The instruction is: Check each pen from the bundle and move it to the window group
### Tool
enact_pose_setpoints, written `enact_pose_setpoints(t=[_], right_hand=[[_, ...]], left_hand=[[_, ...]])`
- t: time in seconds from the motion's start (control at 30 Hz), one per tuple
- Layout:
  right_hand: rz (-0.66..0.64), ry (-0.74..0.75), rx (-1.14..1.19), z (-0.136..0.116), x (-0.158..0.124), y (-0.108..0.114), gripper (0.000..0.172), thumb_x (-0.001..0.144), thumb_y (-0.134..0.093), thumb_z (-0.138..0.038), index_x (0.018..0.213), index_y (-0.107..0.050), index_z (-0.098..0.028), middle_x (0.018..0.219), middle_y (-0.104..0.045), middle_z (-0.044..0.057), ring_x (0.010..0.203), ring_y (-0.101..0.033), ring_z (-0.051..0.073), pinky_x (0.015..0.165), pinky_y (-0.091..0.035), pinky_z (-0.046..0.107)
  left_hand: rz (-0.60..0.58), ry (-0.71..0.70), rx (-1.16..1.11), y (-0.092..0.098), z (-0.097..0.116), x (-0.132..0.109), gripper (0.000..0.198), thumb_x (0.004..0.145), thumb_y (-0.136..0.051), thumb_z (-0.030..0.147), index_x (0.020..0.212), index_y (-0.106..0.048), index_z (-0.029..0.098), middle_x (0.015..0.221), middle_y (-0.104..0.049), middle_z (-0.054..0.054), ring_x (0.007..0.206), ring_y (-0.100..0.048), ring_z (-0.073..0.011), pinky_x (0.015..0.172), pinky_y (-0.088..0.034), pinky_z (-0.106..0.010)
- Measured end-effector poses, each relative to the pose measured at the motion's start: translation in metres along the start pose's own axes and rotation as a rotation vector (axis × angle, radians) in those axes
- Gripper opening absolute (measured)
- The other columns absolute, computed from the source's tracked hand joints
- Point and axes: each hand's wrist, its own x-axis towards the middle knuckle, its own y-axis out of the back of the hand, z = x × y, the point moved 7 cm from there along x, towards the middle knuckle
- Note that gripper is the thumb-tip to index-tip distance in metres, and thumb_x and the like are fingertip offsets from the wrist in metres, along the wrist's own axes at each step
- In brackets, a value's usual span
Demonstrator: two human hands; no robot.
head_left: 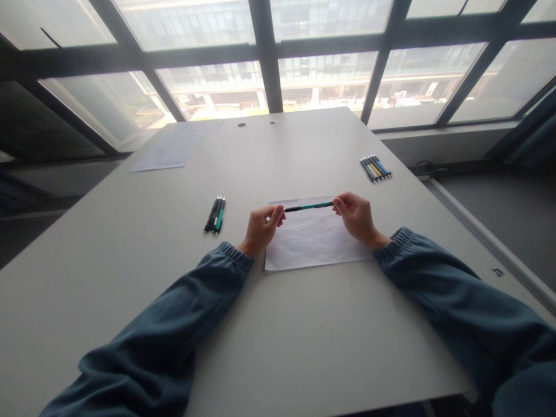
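A green and black pen [310, 206] is stretched level between my two hands, above a white sheet of paper [317, 246]. My left hand [263, 226] pinches its black end between thumb and fingers. The other end is in the pinch of my right hand [356, 215]. Both tips of the pen are hidden by my fingers. Left of the paper, a small group of pens [215, 215], black ones and a green one, lies side by side near my left hand.
At the right edge of the white table [260, 330] several pens [376, 168] lie in a row, with yellow and blue among them. More paper sheets [169, 147] rest at the far left. Windows [325, 81] stand beyond the table's far edge.
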Motion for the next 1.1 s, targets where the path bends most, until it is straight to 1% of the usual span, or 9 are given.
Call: enact_pose_setpoints(t=[0.23, 0.5, 0.77, 0.97, 1.03, 1.1], right_hand=[[0.002, -0.015, -0.009, 0.0011, -0.0002, 0.0002, 0.037, 0.094, -0.064, -0.052, 0.078, -0.067, -0.019, 0.067, -0.067, 0.0, 0.059, -0.06, 0.013, 0.059, -0.05, 0.027], [-0.005, -0.008, -0.011, -0.0011, -0.0003, -0.0001, 0.037, 0.094, -0.064, -0.052, 0.077, -0.066, -0.019, 0.067, -0.066, 0.0, 0.059, -0.06, 0.013, 0.059, -0.051, 0.026], [-0.009, -0.017, -0.022, -0.0026, 0.0, -0.0005, 0.041, 0.094, -0.062, -0.057, 0.076, -0.065, -0.02, 0.066, -0.066, 0.001, 0.058, -0.059, 0.013, 0.059, -0.051, 0.027], [-0.013, -0.023, -0.008, -0.0006, -0.0002, -0.0015, 0.042, 0.094, -0.062, -0.058, 0.076, -0.065, -0.019, 0.065, -0.064, 0.001, 0.057, -0.058, 0.012, 0.056, -0.048, 0.025], [-0.03, -0.04, 0.031, 0.001, -0.0004, -0.0038, 0.041, 0.095, -0.06, -0.057, 0.082, -0.067, -0.019, 0.065, -0.064, 0.0, 0.054, -0.055, 0.011, 0.052, -0.045, 0.025], [-0.065, -0.062, 0.098, 0.0028, -0.001, -0.0076, 0.04, 0.098, -0.056, -0.056, 0.095, -0.07, -0.019, 0.065, -0.064, -0.001, 0.051, -0.053, 0.011, 0.049, -0.043, 0.024]], left_hand=[[-0.004, 0.012, -0.007, -0.0005, -0.0017, -0.0005, 0.055, 0.099, -0.053, 0.056, 0.063, -0.066, 0.016, 0.054, -0.06, -0.002, 0.053, -0.057, -0.012, 0.058, -0.043, -0.025], [0.0, 0.016, 0.0, -0.0005, -0.0013, -0.0001, 0.058, 0.098, -0.053, 0.059, 0.062, -0.066, 0.016, 0.053, -0.061, -0.002, 0.051, -0.057, -0.012, 0.055, -0.043, -0.024], [-0.013, 0.014, 0.006, -0.0008, -0.003, -0.0005, 0.059, 0.099, -0.051, 0.059, 0.06, -0.066, 0.016, 0.052, -0.061, -0.003, 0.05, -0.057, -0.0121, 0.053, -0.042, -0.024], [-0.012, 0.014, 0.011, -0.0012, -0.0046, -0.0009, 0.059, 0.099, -0.051, 0.059, 0.061, -0.066, 0.016, 0.052, -0.061, -0.003, 0.049, -0.057, -0.0119, 0.053, -0.042, -0.024], [-0.012, 0.011, 0.016, -0.001, -0.0032, -0.0007, 0.059, 0.098, -0.052, 0.059, 0.061, -0.066, 0.016, 0.052, -0.061, -0.003, 0.049, -0.058, -0.0121, 0.053, -0.042, -0.024], [-0.013, 0.005, 0.026, -0.0007, -0.0012, -0.0005, 0.058, 0.098, -0.053, 0.059, 0.061, -0.067, 0.016, 0.052, -0.062, -0.003, 0.05, -0.058, -0.0123, 0.054, -0.043, -0.024]])
